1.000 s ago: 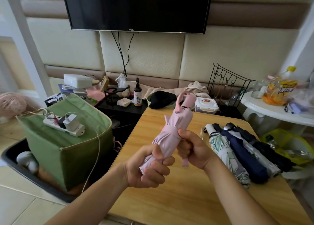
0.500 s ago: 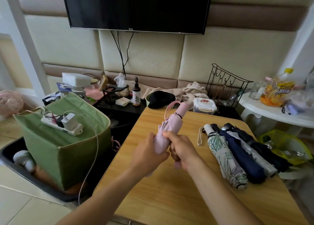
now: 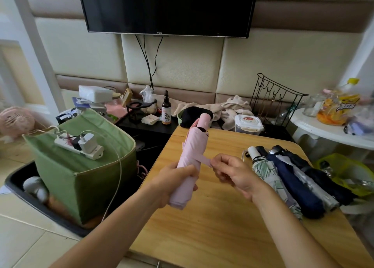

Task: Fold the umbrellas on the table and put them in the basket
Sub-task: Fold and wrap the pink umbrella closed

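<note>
- Left hand grips the lower half of the pink umbrella, fingers wrapped around the rolled canopy.
- The umbrella is collapsed and held off the wooden table, tilted with its pink handle pointing up and away.
- Right hand pinches the closure strap between thumb and fingertips; the strap sticks out sideways from the canopy, not wrapped.
- Four folded umbrellas lie side by side on the table's right side: leaf-print umbrella, navy umbrella, silver-grey umbrella, black umbrella.
- Green fabric basket stands on the floor left of the table; a power strip with chargers rests across its top.
</note>
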`<state>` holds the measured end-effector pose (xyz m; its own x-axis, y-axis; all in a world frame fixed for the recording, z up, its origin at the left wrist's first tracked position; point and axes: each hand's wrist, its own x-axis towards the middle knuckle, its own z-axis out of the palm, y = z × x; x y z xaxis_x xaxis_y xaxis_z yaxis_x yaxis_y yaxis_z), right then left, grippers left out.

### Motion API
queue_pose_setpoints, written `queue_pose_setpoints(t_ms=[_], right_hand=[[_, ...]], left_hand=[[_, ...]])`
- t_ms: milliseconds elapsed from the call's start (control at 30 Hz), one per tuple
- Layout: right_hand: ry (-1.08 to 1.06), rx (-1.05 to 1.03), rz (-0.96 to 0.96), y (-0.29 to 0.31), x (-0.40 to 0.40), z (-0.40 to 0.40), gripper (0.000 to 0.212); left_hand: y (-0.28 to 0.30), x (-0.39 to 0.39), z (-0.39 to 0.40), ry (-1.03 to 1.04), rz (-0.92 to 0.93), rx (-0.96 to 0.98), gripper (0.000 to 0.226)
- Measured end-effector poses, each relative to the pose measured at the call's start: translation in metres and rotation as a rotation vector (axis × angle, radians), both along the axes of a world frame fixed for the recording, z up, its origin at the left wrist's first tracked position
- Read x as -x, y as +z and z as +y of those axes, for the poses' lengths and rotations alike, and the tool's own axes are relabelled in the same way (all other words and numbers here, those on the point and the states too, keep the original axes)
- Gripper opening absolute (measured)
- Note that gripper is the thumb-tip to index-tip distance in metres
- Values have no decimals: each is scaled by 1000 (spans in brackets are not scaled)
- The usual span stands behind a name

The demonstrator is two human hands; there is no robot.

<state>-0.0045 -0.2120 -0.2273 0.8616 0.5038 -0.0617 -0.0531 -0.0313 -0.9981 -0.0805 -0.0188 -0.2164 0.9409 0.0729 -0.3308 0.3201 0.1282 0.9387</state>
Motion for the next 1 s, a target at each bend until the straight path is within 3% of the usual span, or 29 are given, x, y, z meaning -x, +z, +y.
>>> queue_pose_setpoints(t_ms=[167, 333, 433, 500, 567, 733, 800, 900, 1000], right_hand=[[30, -65, -19, -8, 3, 7, 20], [149, -305, 110, -10, 6, 8, 22], [178, -385, 189, -8, 11, 10, 22], [118, -354, 172, -6, 13, 12, 25], [54, -333, 174, -5, 12, 12, 23], [-140, -4, 82, -11, 10, 18, 19], [-207, 84, 108, -17, 13, 26, 20], [-201, 69, 267, -16, 13, 26, 15], [-96, 5, 394, -5, 9, 16, 19]], left_hand=[[1, 4, -3, -171, 61, 248, 22], [-7, 0, -3, -455, 45, 702, 35], [-15, -1, -9, -509, 35, 764, 39], [-15, 1, -12, -485, 40, 687, 37], [-12, 0, -12, -389, 38, 480, 39], [-19, -7, -10, -169, -27, -259, 69], [-31, -7, -15, -101, -87, -443, 68], [-41, -9, -17, -93, -90, -425, 51], [-34, -11, -13, -117, -32, -259, 54]])
